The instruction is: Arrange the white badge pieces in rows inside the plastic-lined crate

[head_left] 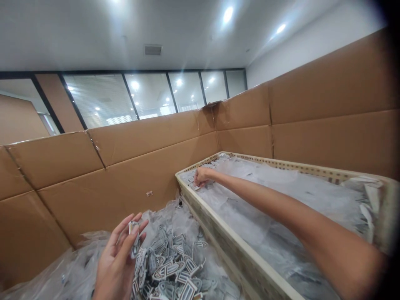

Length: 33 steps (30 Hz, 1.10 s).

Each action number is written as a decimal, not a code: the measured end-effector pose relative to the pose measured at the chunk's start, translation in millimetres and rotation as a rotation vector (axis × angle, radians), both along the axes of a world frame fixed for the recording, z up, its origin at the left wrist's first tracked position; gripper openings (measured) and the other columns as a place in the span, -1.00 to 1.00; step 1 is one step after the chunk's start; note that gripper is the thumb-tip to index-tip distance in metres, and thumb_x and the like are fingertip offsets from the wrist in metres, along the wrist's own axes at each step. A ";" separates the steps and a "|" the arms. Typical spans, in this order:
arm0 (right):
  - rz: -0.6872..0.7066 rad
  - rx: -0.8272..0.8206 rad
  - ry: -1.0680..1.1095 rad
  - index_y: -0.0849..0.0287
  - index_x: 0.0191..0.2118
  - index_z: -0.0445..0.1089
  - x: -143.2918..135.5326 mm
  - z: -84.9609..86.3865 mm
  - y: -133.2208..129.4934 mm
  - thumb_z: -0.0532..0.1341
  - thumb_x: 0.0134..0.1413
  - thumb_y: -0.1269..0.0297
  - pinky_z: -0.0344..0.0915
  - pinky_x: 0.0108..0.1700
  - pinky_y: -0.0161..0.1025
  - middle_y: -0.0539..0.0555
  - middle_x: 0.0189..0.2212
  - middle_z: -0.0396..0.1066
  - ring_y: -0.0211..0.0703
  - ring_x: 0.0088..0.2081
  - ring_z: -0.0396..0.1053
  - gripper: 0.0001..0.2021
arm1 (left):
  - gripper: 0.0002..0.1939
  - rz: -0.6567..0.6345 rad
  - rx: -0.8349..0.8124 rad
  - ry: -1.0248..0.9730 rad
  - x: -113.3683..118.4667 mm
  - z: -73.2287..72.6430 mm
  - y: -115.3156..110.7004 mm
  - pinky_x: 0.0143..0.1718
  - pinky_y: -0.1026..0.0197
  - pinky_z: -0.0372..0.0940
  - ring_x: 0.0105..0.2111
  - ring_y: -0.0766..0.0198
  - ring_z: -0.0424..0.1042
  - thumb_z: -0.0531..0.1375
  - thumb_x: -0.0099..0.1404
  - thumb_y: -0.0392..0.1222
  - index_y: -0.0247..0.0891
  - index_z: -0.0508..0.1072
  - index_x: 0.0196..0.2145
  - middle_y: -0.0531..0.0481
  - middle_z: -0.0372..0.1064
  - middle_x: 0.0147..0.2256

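My left hand (120, 254) is raised at the lower left, thumb and fingers closed round a small grey-and-white flat part (134, 237). Just beyond and below it lies a heap of similar parts (171, 266), grey with white outlines and slots. My right arm stretches across a long cream plastic basket (225, 246). At the basket's far left corner my right hand (202, 177) reaches down among small grey parts (188, 176), its fingers bent and pressed together. What those fingertips grip, if anything, is too small to make out.
Cardboard walls (150, 166) enclose the space at the back and right. Clear plastic sheeting (78, 262) lies bunched around the heap. Translucent plastic film (265, 183) covers much of the basket's contents. Windows with blinds (100, 100) stand beyond the cardboard.
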State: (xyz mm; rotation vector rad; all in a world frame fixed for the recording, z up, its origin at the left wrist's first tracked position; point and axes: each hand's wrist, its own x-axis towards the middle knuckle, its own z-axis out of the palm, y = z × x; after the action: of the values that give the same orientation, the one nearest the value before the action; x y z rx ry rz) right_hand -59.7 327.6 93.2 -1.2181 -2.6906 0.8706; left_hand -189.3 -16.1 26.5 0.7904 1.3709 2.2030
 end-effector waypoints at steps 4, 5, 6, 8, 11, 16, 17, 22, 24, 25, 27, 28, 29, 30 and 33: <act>0.023 0.049 -0.004 0.30 -0.10 0.52 1.4 2.5 -3.7 0.33 0.42 0.23 0.55 -0.11 -0.20 0.06 -0.18 0.55 -0.20 -0.20 0.54 -0.81 | -0.39 0.002 -0.005 -0.005 4.4 2.6 3.1 0.05 0.27 0.48 0.24 -0.02 0.50 0.57 0.14 -0.02 -0.10 0.57 0.12 -0.12 0.50 0.25; 0.033 0.065 -0.005 0.30 -0.12 0.52 1.8 3.2 -4.8 0.34 0.41 0.23 0.55 -0.10 -0.19 0.06 -0.19 0.55 -0.20 -0.20 0.54 -0.81 | -0.38 0.002 -0.006 -0.010 5.4 3.0 4.1 0.06 0.25 0.47 0.23 -0.02 0.51 0.57 0.14 -0.02 -0.11 0.56 0.13 -0.13 0.51 0.24; 0.043 0.081 -0.006 0.30 -0.13 0.52 2.2 3.8 -5.9 0.35 0.40 0.24 0.54 -0.09 -0.18 0.05 -0.21 0.56 -0.20 -0.20 0.54 -0.82 | -0.37 -0.001 -0.006 -0.016 6.3 3.1 5.2 0.09 0.22 0.47 0.23 -0.03 0.51 0.58 0.13 -0.03 -0.11 0.56 0.13 -0.14 0.52 0.23; 0.065 0.108 -0.005 0.29 -0.14 0.54 3.0 5.5 -8.3 0.37 0.36 0.29 0.53 -0.08 -0.18 0.03 -0.23 0.57 -0.21 -0.22 0.55 -0.86 | -0.36 -0.008 -0.005 -0.014 8.1 3.0 7.4 0.13 0.19 0.45 0.23 -0.03 0.52 0.57 0.14 -0.03 -0.12 0.55 0.14 -0.16 0.52 0.22; 0.081 0.155 0.012 0.31 -0.21 0.59 3.7 13.2 -10.1 0.44 0.21 0.40 0.47 -0.15 -0.26 0.05 -0.32 0.60 -0.19 -0.30 0.55 -0.91 | -0.36 -0.017 -0.003 0.002 11.1 2.7 9.5 0.20 0.14 0.42 0.23 -0.03 0.52 0.57 0.16 -0.03 -0.12 0.53 0.14 -0.17 0.52 0.23; 0.111 0.335 0.148 0.33 -0.19 0.66 0.8 50.2 -24.5 0.36 0.14 0.46 0.35 -0.23 -0.33 0.18 -0.28 0.65 -0.08 -0.25 0.58 -0.86 | -0.41 -0.037 0.042 -0.065 16.9 5.7 10.0 0.25 0.12 0.42 0.22 -0.03 0.54 0.54 0.22 -0.08 -0.14 0.49 0.14 -0.20 0.52 0.23; 0.134 0.373 0.194 0.30 -0.13 0.67 -1.0 58.3 -34.3 0.33 0.18 0.42 0.34 -0.21 -0.34 0.17 -0.23 0.66 -0.10 -0.21 0.58 -0.81 | -0.44 -0.045 0.060 -0.095 18.1 6.9 10.0 0.22 0.13 0.45 0.21 -0.04 0.54 0.53 0.24 -0.12 -0.14 0.48 0.14 -0.21 0.51 0.24; 0.479 0.440 0.352 0.11 -0.12 0.67 -11.0 70.3 -122.9 0.33 0.22 0.22 0.34 -0.19 -0.34 0.05 -0.17 0.67 -0.17 -0.16 0.57 -0.81 | -0.59 -0.031 0.203 -0.271 21.7 11.7 11.5 0.13 0.07 0.55 0.18 -0.08 0.57 0.39 0.34 -0.35 -0.17 0.47 0.10 -0.29 0.55 0.19; 0.641 0.411 0.352 0.12 -0.13 0.65 -12.1 62.1 -160.3 0.34 0.23 0.11 0.35 -0.23 -0.31 0.05 -0.19 0.66 -0.13 -0.17 0.58 -0.77 | -0.63 -0.019 0.231 -0.306 22.4 12.0 12.5 0.10 0.11 0.57 0.15 -0.02 0.60 0.37 0.36 -0.35 -0.17 0.49 0.09 -0.27 0.58 0.16; 0.690 0.396 0.348 0.12 -0.09 0.63 -11.8 57.0 -175.3 0.33 0.24 0.08 0.35 -0.24 -0.29 0.05 -0.18 0.66 -0.11 -0.16 0.58 -0.74 | -0.63 -0.011 0.233 -0.307 22.8 11.9 12.9 0.08 0.16 0.57 0.13 0.02 0.61 0.38 0.36 -0.33 -0.16 0.50 0.09 -0.23 0.59 0.14; 0.723 0.387 0.354 0.12 0.05 0.56 -10.1 47.5 -194.9 0.32 0.24 0.11 0.35 -0.22 -0.27 0.04 -0.14 0.65 -0.10 -0.13 0.57 -0.67 | -0.63 0.001 0.225 -0.277 24.2 12.1 13.0 0.03 0.26 0.56 0.11 0.10 0.61 0.43 0.34 -0.24 -0.12 0.55 0.08 -0.14 0.60 0.14; 0.725 0.401 0.372 0.12 0.11 0.52 -9.1 43.8 -199.6 0.32 0.24 0.14 0.35 -0.20 -0.26 0.06 -0.10 0.63 -0.10 -0.12 0.56 -0.63 | -0.61 0.001 0.218 -0.247 25.0 12.4 12.7 0.01 0.30 0.55 0.13 0.11 0.60 0.46 0.32 -0.17 -0.11 0.57 0.09 -0.12 0.59 0.15; 0.729 0.428 0.392 0.12 0.15 0.49 -8.0 41.1 -201.7 0.32 0.23 0.17 0.36 -0.18 -0.25 0.09 -0.05 0.61 -0.10 -0.11 0.55 -0.60 | -0.57 -0.004 0.210 -0.212 25.8 12.9 12.1 0.02 0.31 0.53 0.17 0.10 0.57 0.47 0.31 -0.09 -0.11 0.58 0.10 -0.11 0.58 0.17; 0.740 0.471 0.413 0.13 0.17 0.47 -7.1 39.5 -201.7 0.31 0.23 0.20 0.36 -0.15 -0.23 0.12 0.00 0.58 -0.08 -0.08 0.54 -0.59 | -0.53 -0.006 0.199 -0.177 26.3 13.3 11.2 0.02 0.32 0.52 0.20 0.08 0.54 0.49 0.29 -0.03 -0.12 0.59 0.12 -0.11 0.56 0.20; 0.865 0.668 0.448 0.12 0.25 0.45 -5.4 40.3 -198.1 0.30 0.31 0.28 0.38 -0.05 -0.17 0.18 0.10 0.49 -0.02 0.04 0.46 -0.58 | -0.42 -0.014 0.131 -0.086 24.3 12.9 6.9 0.01 0.29 0.52 0.19 0.03 0.54 0.54 0.21 0.03 -0.14 0.60 0.14 -0.12 0.55 0.19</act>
State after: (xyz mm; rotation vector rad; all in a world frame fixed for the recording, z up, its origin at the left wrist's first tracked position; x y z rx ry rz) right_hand -65.1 129.5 133.5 0.2687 -2.6804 0.1548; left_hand -165.0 -9.1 39.4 0.7384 1.1865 2.3070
